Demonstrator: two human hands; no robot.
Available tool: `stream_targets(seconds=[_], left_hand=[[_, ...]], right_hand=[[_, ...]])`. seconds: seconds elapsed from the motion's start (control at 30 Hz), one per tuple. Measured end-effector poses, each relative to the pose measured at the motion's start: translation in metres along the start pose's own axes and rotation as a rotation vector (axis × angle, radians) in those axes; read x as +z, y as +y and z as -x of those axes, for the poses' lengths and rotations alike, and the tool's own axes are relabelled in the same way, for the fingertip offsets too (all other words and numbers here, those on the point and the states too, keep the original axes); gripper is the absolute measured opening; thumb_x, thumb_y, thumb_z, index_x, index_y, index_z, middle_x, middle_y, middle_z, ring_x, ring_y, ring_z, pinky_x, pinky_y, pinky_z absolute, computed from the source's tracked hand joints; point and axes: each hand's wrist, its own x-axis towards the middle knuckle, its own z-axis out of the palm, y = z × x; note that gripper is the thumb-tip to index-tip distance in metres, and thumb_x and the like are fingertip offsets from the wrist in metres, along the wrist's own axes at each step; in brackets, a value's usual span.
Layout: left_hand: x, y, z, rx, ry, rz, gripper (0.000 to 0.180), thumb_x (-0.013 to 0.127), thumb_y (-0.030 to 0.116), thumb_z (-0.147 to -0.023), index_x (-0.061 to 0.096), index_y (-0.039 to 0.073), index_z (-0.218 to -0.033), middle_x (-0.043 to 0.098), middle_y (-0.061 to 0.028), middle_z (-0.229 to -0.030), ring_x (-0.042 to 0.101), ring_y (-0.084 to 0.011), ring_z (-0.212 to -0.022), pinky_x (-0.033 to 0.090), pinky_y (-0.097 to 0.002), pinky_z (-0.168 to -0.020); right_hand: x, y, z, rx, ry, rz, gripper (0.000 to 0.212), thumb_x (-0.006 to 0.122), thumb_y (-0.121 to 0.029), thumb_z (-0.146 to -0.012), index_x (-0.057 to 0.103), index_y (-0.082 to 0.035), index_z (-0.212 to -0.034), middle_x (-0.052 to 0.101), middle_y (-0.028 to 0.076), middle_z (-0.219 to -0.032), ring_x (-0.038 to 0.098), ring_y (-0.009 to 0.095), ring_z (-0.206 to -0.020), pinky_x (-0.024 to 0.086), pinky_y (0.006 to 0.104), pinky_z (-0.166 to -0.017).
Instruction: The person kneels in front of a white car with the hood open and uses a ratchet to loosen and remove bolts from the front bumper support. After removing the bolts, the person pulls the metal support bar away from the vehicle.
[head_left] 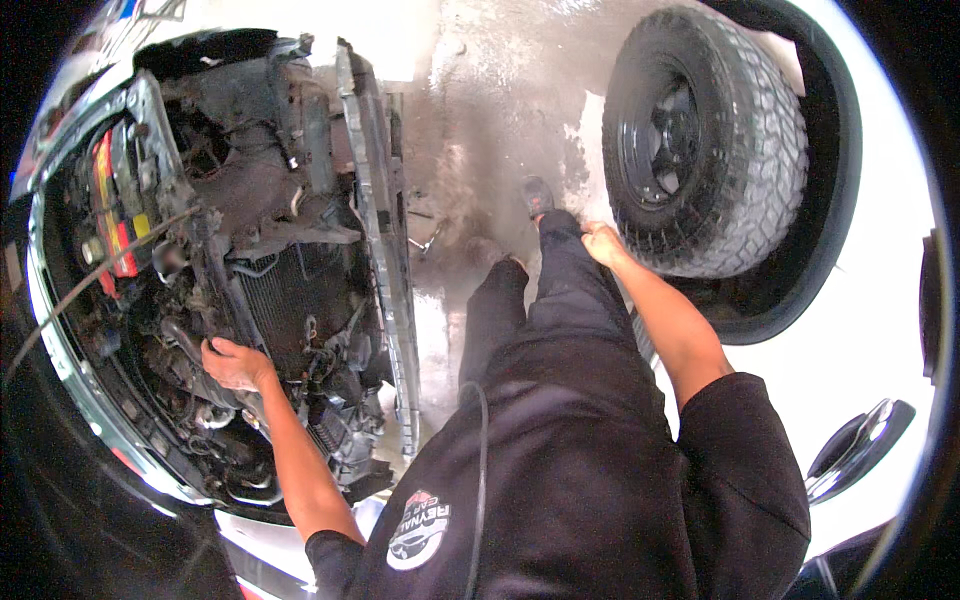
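Note:
My left hand (236,366) reaches over the engine bay of a car whose front is stripped. Its fingers are slightly bent and apart, beside a dark curved hose (183,338); I cannot tell whether they touch it. The radiator (285,300) lies just right of that hand, with a long metal crossbar (382,230) farther right. Low beside my leg, my right hand (601,243) is curled near the lower left edge of a big tyre (745,150). Whatever its fingers hold, if anything, is hidden.
The tyre sits in the wheel arch of a white vehicle (860,340) on my right, with a chrome door handle (858,452) nearer me. A red and yellow battery (118,205) sits in the engine bay. A thin rod (95,275) slants across it. A metal tool (428,240) lies on the floor.

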Motion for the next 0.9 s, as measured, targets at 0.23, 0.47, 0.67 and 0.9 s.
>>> stream_targets(seconds=[0.23, 0.47, 0.67, 0.9], left_hand=[[0.016, -0.027, -0.002, 0.030, 0.009, -0.007, 0.045, 0.045, 0.040, -0.105, 0.064, 0.005, -0.125, 0.065, -0.0203, -0.122, 0.062, -0.0406, -0.109, 0.047, -0.0529, -0.091], [0.006, -0.006, -0.004, -0.091, -0.109, 0.014, 0.053, 0.040, 0.042, -0.107, 0.060, -0.001, -0.128, 0.064, -0.0251, -0.126, 0.062, -0.0425, -0.112, 0.048, -0.0523, -0.093], [0.017, -0.028, -0.011, 0.033, -0.099, 0.051, 0.057, 0.034, 0.042, -0.109, 0.057, -0.006, -0.129, 0.061, -0.0299, -0.127, 0.059, -0.0472, -0.113, 0.046, -0.0530, -0.096], [0.028, -0.048, -0.019, 0.173, -0.083, -0.026, 0.057, 0.032, 0.042, -0.109, 0.055, -0.007, -0.127, 0.060, -0.0307, -0.125, 0.058, -0.0494, -0.111, 0.046, -0.0532, -0.094]], right_hand=[[0.073, -0.017, 0.083, 0.287, -0.246, 0.047, 0.069, 0.061, -0.047, -0.094, 0.046, -0.010, -0.150, 0.047, 0.024, -0.149, 0.047, 0.043, -0.137, 0.040, 0.0503, -0.112], [0.104, -0.013, 0.115, 0.480, -0.334, 0.074, 0.073, 0.062, -0.047, -0.095, 0.034, -0.024, -0.157, 0.038, 0.019, -0.152, 0.042, 0.044, -0.138, 0.041, 0.0602, -0.107], [0.157, 0.013, 0.125, 0.454, -0.215, 0.013, 0.072, 0.061, -0.046, -0.095, 0.033, -0.022, -0.156, 0.036, 0.024, -0.150, 0.043, 0.048, -0.134, 0.044, 0.0645, -0.100], [0.177, 0.024, 0.124, 0.408, -0.135, 0.032, 0.071, 0.061, -0.044, -0.095, 0.033, -0.020, -0.155, 0.037, 0.028, -0.148, 0.046, 0.049, -0.129, 0.045, 0.0665, -0.096]])
